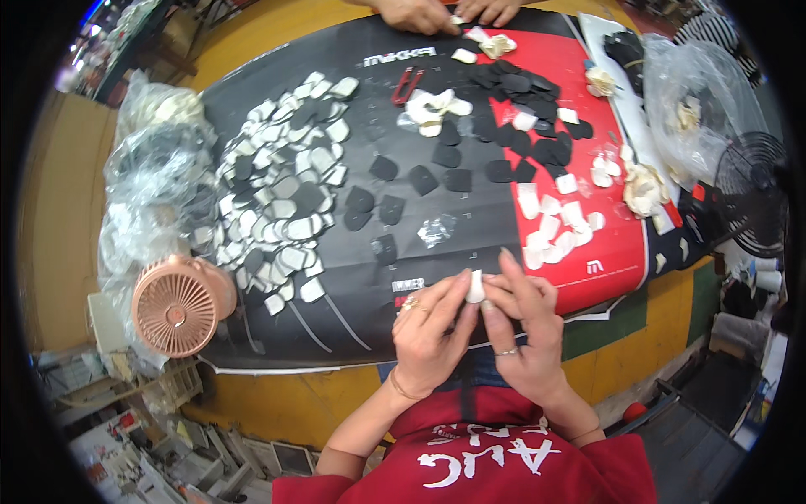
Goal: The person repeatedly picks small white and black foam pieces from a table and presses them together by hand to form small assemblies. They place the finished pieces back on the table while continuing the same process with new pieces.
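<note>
Close to the table's near edge, my left hand [430, 338] and my right hand [529, 332] meet at the fingertips. Between them they pinch a small white piece with one rounded end [476, 287], held up off the mat. Just beyond my right hand, on the red part, lies a loose group of similar white pieces [554, 231]. Dark rounded pieces [422, 180] are scattered singly over the middle of the mat. A crumpled bit of clear film [437, 229] rests a little beyond my left hand.
A large heap of white and grey pieces [281, 202] covers the mat's left side. A pink fan [176, 307] stands at the near left, a black fan [751, 193] at the right. Clear plastic bags [155, 176] line the left edge. Another person's hands [420, 15] work at the far edge.
</note>
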